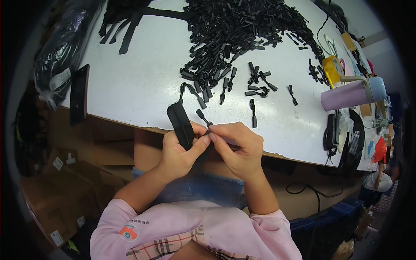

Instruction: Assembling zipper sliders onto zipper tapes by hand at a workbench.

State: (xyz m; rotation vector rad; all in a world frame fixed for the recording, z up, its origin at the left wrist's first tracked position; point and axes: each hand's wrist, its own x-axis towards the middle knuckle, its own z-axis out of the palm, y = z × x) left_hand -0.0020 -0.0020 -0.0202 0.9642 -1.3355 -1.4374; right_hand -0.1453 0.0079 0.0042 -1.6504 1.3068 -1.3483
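- Left hand (182,151) clamped the black zipper strip (180,123) at the white table's (281,136) near edge!
- Right hand (240,149) pinched a black zipper pull (200,114), fingertips beside the left's.
- Steady strip, pull squarely aligned: that seemed the knack.

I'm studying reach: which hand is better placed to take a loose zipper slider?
Probably the right hand: a loose slider lies just ahead of it, while the left hand holds the black tape.

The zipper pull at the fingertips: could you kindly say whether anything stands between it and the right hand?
Nothing visible: the right hand touches the zipper pull directly; the left hand holds the black strip beside it.
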